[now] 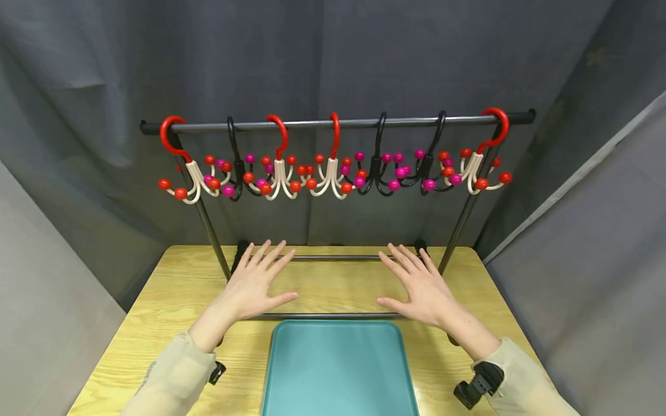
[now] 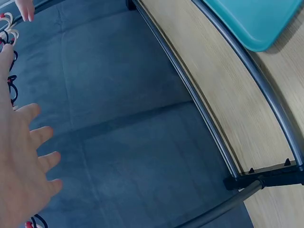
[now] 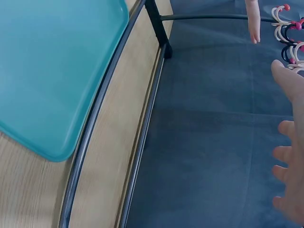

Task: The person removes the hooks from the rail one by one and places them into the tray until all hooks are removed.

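Note:
Both hands are held in the air in front of a metal rack, fingers spread and holding nothing. The left hand (image 1: pixel 255 286) is on the left, the right hand (image 1: pixel 418 286) on the right, palms facing down or forward. Above them, several multi-prong hanger hooks hang from the rack's top bar (image 1: pixel 307 124). Some have red tops and white prongs with red balls, such as the leftmost red-and-white hook (image 1: pixel 193 173). Others are black with magenta balls, such as a black hook (image 1: pixel 376 164). Neither hand touches a hook.
A teal tray (image 1: pixel 338 370) lies on the wooden table (image 1: pixel 140 346) in front of the rack. The rack's lower front bar (image 1: pixel 333 316) crosses just behind it. Dark grey curtains (image 1: pixel 333 58) hang behind, with lighter panels at both sides.

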A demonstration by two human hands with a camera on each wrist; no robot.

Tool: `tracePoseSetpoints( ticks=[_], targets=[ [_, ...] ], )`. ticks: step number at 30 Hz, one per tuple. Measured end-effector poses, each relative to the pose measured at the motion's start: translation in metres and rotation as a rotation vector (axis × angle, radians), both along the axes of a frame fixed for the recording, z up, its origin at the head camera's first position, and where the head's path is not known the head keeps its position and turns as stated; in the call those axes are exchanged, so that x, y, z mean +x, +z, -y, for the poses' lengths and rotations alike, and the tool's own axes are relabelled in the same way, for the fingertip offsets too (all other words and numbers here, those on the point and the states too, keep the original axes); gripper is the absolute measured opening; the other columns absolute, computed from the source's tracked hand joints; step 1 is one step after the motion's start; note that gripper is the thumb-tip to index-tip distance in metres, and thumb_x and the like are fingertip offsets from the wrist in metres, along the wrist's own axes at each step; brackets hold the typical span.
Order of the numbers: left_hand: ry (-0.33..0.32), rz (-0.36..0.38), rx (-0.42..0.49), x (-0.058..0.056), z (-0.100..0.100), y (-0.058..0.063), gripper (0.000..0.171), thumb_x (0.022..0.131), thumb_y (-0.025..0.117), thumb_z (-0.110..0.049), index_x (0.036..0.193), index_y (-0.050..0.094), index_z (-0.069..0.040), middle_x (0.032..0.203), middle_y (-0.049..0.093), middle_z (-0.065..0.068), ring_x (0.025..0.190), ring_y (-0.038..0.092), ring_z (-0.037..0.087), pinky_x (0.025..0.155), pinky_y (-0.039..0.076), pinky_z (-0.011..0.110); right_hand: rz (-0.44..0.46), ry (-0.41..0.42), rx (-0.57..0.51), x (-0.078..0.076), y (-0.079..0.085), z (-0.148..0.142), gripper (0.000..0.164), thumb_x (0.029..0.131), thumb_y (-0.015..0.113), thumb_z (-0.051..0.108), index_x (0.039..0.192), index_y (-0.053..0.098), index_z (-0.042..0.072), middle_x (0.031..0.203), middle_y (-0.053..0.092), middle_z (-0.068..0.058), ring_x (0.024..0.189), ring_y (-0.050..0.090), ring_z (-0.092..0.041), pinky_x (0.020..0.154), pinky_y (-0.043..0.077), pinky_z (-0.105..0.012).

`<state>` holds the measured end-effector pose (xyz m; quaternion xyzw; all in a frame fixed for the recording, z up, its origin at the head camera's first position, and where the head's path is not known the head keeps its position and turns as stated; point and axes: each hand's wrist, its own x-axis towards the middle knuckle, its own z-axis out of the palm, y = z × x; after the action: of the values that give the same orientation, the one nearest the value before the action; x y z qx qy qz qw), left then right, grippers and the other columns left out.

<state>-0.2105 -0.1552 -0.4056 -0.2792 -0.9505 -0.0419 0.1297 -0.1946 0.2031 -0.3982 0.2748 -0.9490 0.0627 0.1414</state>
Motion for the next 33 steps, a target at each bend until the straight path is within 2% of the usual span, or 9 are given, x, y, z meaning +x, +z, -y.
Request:
tracePoseSetpoints(
  ticks=[4,9,13,17,20,24,29,33],
  targets=[
    [0.01,-0.035,0.021,-0.004,0.005,-0.002,0.082,0.079,0.039,-0.073,0.144,0.026,-0.025,0.147,0.029,0.003,0.136,0.023,0.029,0.109,0.009,0.052,-0.034,0.0,-0.043,-0.001,0.002,-0.004,0.078,0.078,0.054,0.063,0.14,0.036,0.02,0.143,0.036,-0.006,0.132,0.03,-0.026,0.108,0.013,-0.051],
    [0.03,-0.106,0.093,-0.012,0.014,-0.003,0.076,0.079,0.053,-0.062,0.138,0.039,-0.016,0.137,0.044,0.007,0.124,0.041,0.029,0.104,0.025,0.05,-0.129,-0.006,-0.12,-0.005,0.005,-0.009,0.054,0.081,0.062,0.045,0.125,0.054,0.015,0.119,0.058,-0.004,0.11,0.053,-0.023,0.1,0.03,-0.048],
    [0.095,-0.126,0.141,-0.02,0.027,-0.003,0.064,0.082,0.057,-0.052,0.131,0.048,-0.012,0.125,0.054,0.007,0.111,0.052,0.028,0.093,0.038,0.048,-0.205,-0.005,-0.168,-0.006,0.01,-0.014,0.03,0.08,0.067,0.032,0.105,0.065,0.015,0.096,0.065,0.0,0.087,0.061,-0.02,0.082,0.045,-0.042],
    [0.183,-0.162,0.213,-0.027,0.04,-0.001,0.043,0.085,0.058,-0.04,0.116,0.059,-0.01,0.11,0.061,0.008,0.096,0.057,0.028,0.08,0.045,0.045,-0.285,0.016,-0.208,-0.009,0.021,-0.021,0.015,0.079,0.068,0.023,0.091,0.067,0.016,0.082,0.064,0.003,0.071,0.06,-0.015,0.067,0.047,-0.036],
    [0.241,-0.219,0.284,-0.033,0.051,0.0,0.029,0.085,0.06,-0.031,0.103,0.065,-0.009,0.099,0.063,0.009,0.085,0.06,0.028,0.072,0.047,0.043,-0.364,0.031,-0.228,-0.013,0.035,-0.028,0.01,0.079,0.066,0.02,0.087,0.067,0.014,0.078,0.064,0.002,0.066,0.058,-0.015,0.062,0.046,-0.035],
    [0.32,-0.273,0.389,-0.04,0.063,-0.001,0.02,0.085,0.061,-0.024,0.094,0.067,-0.007,0.091,0.064,0.009,0.076,0.061,0.028,0.064,0.048,0.043,-0.499,0.028,-0.267,-0.02,0.058,-0.038,0.011,0.08,0.062,0.018,0.084,0.067,0.01,0.074,0.064,-0.002,0.057,0.054,-0.017,0.055,0.043,-0.035],
    [0.477,-0.213,0.584,-0.046,0.077,-0.001,0.02,0.087,0.057,-0.022,0.095,0.064,-0.005,0.088,0.062,0.011,0.074,0.059,0.028,0.06,0.046,0.044,-0.63,-0.071,-0.349,-0.032,0.094,-0.056,0.015,0.083,0.057,0.017,0.085,0.066,0.005,0.07,0.063,-0.008,0.052,0.051,-0.022,0.049,0.037,-0.037],
    [0.583,-0.154,0.751,-0.051,0.086,0.0,0.024,0.089,0.054,-0.021,0.103,0.059,-0.003,0.094,0.059,0.013,0.082,0.058,0.029,0.068,0.045,0.045,-0.65,-0.206,-0.454,-0.045,0.12,-0.071,0.02,0.086,0.054,0.018,0.087,0.065,0.0,0.074,0.063,-0.015,0.058,0.054,-0.028,0.05,0.034,-0.038]
  ],
)
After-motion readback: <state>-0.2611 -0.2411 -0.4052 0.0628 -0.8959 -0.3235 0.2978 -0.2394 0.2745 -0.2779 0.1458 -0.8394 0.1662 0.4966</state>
